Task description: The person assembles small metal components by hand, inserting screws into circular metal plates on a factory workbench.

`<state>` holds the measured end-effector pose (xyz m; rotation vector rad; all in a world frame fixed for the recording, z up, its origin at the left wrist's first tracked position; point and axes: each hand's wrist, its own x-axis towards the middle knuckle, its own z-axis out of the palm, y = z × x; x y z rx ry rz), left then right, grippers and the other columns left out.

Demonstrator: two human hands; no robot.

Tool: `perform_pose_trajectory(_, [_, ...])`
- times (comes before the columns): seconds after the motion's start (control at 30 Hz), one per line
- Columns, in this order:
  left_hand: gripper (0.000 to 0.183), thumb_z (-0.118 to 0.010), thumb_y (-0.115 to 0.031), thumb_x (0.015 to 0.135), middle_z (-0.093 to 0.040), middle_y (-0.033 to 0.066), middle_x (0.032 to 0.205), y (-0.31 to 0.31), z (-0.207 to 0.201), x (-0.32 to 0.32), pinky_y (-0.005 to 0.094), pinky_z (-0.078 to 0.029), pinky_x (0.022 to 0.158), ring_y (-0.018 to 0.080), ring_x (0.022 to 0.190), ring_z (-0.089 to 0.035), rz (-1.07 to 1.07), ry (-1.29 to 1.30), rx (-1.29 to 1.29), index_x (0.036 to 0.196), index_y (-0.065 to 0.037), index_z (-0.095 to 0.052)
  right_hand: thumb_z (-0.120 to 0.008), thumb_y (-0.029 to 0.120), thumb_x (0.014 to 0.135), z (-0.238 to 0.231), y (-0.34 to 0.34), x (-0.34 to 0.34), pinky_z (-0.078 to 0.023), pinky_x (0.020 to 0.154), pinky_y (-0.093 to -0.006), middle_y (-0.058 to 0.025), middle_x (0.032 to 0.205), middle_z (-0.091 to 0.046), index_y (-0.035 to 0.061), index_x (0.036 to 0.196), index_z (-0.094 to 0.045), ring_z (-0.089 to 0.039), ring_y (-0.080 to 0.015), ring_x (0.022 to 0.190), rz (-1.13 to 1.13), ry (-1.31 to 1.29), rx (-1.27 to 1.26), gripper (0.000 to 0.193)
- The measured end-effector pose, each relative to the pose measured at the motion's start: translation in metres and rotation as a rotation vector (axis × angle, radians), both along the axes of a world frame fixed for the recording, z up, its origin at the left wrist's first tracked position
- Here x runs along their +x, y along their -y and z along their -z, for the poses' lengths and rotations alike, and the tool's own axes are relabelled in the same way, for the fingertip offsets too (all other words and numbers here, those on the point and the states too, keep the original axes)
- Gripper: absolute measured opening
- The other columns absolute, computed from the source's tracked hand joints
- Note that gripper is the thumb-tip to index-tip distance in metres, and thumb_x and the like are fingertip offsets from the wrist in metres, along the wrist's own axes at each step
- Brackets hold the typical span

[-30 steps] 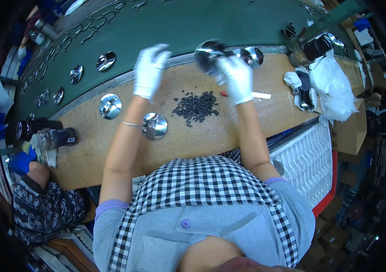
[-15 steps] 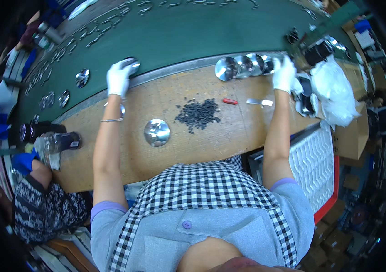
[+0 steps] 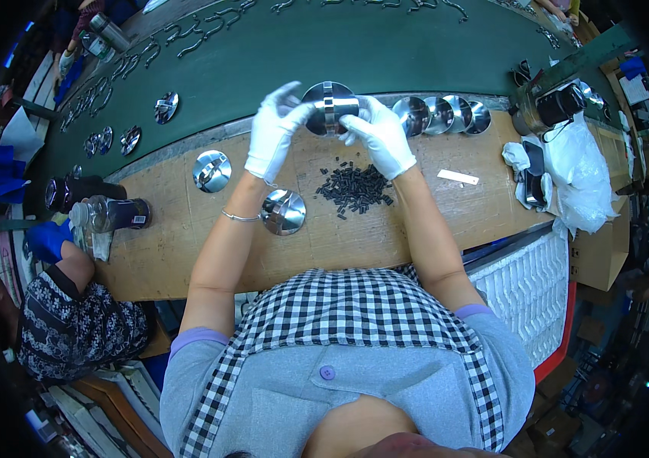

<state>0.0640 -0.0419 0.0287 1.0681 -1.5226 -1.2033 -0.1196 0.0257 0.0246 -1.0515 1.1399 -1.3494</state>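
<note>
In front of the row of discs, I hold up a round, mirror-bright metal disc with a raised band across its face. My right hand, in a white glove, grips it from the right with thumb and fingers closed on it. My left hand, gloved too, has its thumb against the disc's left edge; its other fingers are slightly blurred. Below the hands lies a pile of small black cylindrical pieces. Two more shiny discs rest on the wooden table, one disc left of my left wrist, another disc beside my left forearm.
Several discs overlap in a row along the table's far edge. Beyond runs a green belt bearing curved metal parts. A white flat strip, plastic bags and a white tray are right; a jar and a co-worker left.
My left hand has come right from the belt's edge, and my right hand has come left from the row of discs. They now meet at one disc. The small red object has gone from sight.
</note>
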Motion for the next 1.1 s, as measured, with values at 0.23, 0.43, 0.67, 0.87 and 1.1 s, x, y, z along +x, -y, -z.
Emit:
perform_pose_trajectory(0.23, [0.041, -0.066, -0.028, 0.084, -0.063, 0.0030, 0.103, -0.036, -0.012, -0.011, 0.0250, -0.046, 0.084, 0.0106, 0.093, -0.056, 0.412, -0.015, 0.150, 0.115, -0.002, -0.059, -0.053, 0.026, 0.093, 0.003, -0.006, 0.018, -0.045, 0.061, -0.0263, -0.0046, 0.079, -0.062, -0.0002, 0.098, -0.060, -0.054, -0.0102, 0.068, 0.208, -0.266, -0.051, 0.028])
perform_pose_trajectory(0.43, [0.042, -0.047, -0.036, 0.098, -0.065, 0.0057, 0.091, -0.016, 0.032, -0.005, 0.0224, -0.048, 0.061, 0.0064, 0.076, -0.058, 0.290, -0.059, 0.018, 0.105, 0.002, -0.063, -0.056, 0.027, 0.092, -0.015, -0.001, 0.019, -0.044, 0.064, -0.0311, -0.0075, 0.072, -0.061, -0.0025, 0.087, -0.065, -0.055, -0.0157, 0.067, 0.131, -0.389, 0.059, 0.031])
perform_pose_trajectory(0.67, [0.032, -0.054, -0.029, 0.094, -0.066, 0.0039, 0.088, -0.026, 0.030, -0.023, 0.0219, -0.045, 0.056, 0.0085, 0.062, -0.055, -0.021, 0.391, -0.585, 0.113, -0.005, -0.063, -0.053, 0.026, 0.091, 0.015, 0.009, 0.009, -0.047, 0.069, -0.0396, -0.0193, 0.082, -0.064, -0.0008, 0.092, -0.064, -0.062, -0.0330, 0.077, 0.147, -0.648, -0.052, 0.030])
perform_pose_trajectory(0.87, [0.035, -0.052, -0.027, 0.094, -0.067, 0.0073, 0.096, -0.018, 0.024, 0.006, 0.0277, -0.050, 0.073, 0.0116, 0.085, -0.063, 0.024, 0.124, 0.172, 0.116, -0.001, -0.060, -0.064, 0.020, 0.083, 0.028, -0.022, -0.001, -0.050, 0.080, -0.0333, -0.0095, 0.093, -0.068, 0.0070, 0.102, -0.069, -0.063, -0.0238, 0.089, -0.069, -1.032, -0.136, 0.023])
perform_pose_trajectory(1.1, [0.031, -0.043, -0.024, 0.099, -0.065, 0.0054, 0.103, -0.022, 0.037, 0.010, 0.0252, -0.051, 0.075, 0.0108, 0.089, -0.061, 0.077, -0.175, 0.473, 0.115, -0.003, -0.060, -0.060, 0.018, 0.082, 0.040, -0.020, 0.009, -0.048, 0.082, -0.0390, -0.0100, 0.097, -0.062, 0.0086, 0.095, -0.066, -0.056, -0.0288, 0.096, -0.208, -1.378, -0.203, 0.017])
